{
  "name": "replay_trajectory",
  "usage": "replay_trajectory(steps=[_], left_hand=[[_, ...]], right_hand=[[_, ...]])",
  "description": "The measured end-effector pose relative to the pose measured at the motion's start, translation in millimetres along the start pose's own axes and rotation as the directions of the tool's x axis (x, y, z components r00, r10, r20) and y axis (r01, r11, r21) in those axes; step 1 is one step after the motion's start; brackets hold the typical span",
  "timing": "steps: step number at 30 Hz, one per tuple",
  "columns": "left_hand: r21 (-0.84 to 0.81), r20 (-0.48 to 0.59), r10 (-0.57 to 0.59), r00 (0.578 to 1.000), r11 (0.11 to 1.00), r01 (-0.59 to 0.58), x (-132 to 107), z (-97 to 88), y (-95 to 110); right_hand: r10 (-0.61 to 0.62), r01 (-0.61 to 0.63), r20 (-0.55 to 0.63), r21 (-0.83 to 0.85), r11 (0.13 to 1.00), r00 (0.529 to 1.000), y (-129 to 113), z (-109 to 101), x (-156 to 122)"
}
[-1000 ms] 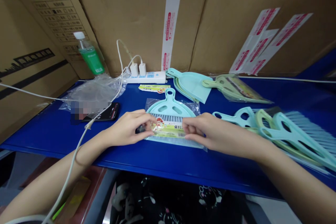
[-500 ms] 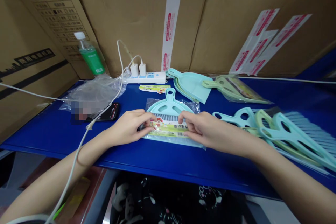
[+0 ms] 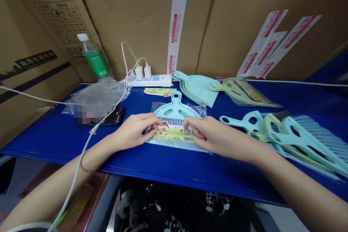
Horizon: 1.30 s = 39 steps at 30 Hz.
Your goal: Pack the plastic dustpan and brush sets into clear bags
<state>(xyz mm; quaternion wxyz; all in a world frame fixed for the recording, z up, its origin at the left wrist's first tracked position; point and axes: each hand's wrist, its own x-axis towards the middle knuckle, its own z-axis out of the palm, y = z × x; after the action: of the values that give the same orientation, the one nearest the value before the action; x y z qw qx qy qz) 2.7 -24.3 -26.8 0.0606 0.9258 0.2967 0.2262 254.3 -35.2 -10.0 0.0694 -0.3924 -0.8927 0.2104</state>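
Observation:
On the table in front of me lies a light blue dustpan (image 3: 178, 108) with a grey-blue bristled brush (image 3: 172, 120), in a clear plastic bag (image 3: 156, 106). A yellow-green printed label card (image 3: 172, 133) lies across its lower part. My left hand (image 3: 140, 128) is closed in a pinch at the card's left edge, over the bag. My right hand (image 3: 203, 132), fingers curled, grips the card's right end and covers part of its print. Whether the fingertips also catch the bag film, I cannot tell.
Loose blue and green brushes (image 3: 304, 139) are heaped at right. Stacked dustpans (image 3: 199, 85), a bagged green set (image 3: 244, 92), another label card (image 3: 160, 91) and a power strip (image 3: 160, 80) sit behind. At left are crumpled plastic (image 3: 95, 94), a phone (image 3: 115, 116), a bottle (image 3: 94, 59) and a cable.
My right fingers have shifted slightly left and cover more of the card's print. My left fingertips have moved back a little from the card's left edge. The dustpan stays in place.

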Motion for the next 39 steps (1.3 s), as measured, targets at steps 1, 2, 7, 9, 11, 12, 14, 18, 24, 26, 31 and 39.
replay_trajectory(steps=[1,2,7,9,11,12,14,18,24,26,31,39], left_hand=[[-0.004,-0.001,-0.006,1.000,1.000,0.006,0.1,0.0,0.3],[-0.008,0.002,-0.016,1.000,1.000,0.016,0.0,-0.1,0.6],[-0.047,0.035,-0.046,0.998,0.998,0.047,-0.1,0.0,1.0],[-0.063,0.047,-0.032,0.998,0.997,0.035,0.0,0.1,0.3],[-0.077,0.067,-0.023,0.997,0.997,0.029,0.0,0.2,-0.5],[-0.084,0.077,-0.023,0.997,0.996,0.029,0.0,0.2,-0.9],[-0.091,0.086,-0.020,0.996,0.995,0.028,-0.2,0.5,-1.6],[-0.087,0.079,-0.006,0.997,0.996,0.013,-1.1,1.3,-2.8],[-0.081,0.103,-0.013,0.995,0.996,0.021,-2.5,1.3,-3.9],[-0.078,0.108,-0.009,0.994,0.997,0.018,-3.0,1.3,-4.2],[-0.056,0.103,0.015,0.995,0.998,-0.009,-3.2,1.5,-4.4],[-0.067,0.084,0.066,0.994,0.996,-0.061,-2.3,2.0,-4.0]], right_hand=[[0.004,-0.004,0.001,-0.003,1.000,1.000,-0.2,0.2,0.4],[0.006,-0.006,0.002,-0.005,1.000,1.000,-0.4,0.3,0.7],[0.019,-0.019,0.013,-0.020,1.000,1.000,-2.1,1.4,1.8],[0.031,-0.030,0.014,-0.039,0.999,0.999,-2.7,2.1,2.1],[0.035,-0.035,-0.005,-0.090,0.995,0.999,-2.9,2.7,2.3],[0.031,-0.033,-0.020,-0.123,0.992,0.999,-2.8,2.9,2.4],[0.014,-0.021,-0.042,-0.176,0.984,0.999,-2.6,2.6,2.6],[0.018,-0.023,-0.026,-0.206,0.978,0.999,-3.4,0.4,3.4],[0.031,-0.034,-0.017,-0.235,0.971,0.999,-2.8,-0.5,3.4],[0.025,-0.030,-0.024,-0.247,0.969,0.999,-1.9,0.6,2.9],[-0.011,-0.002,-0.043,-0.277,0.961,0.999,0.2,3.1,1.8],[-0.027,0.006,-0.060,-0.324,0.946,0.998,3.5,1.8,-2.8]])
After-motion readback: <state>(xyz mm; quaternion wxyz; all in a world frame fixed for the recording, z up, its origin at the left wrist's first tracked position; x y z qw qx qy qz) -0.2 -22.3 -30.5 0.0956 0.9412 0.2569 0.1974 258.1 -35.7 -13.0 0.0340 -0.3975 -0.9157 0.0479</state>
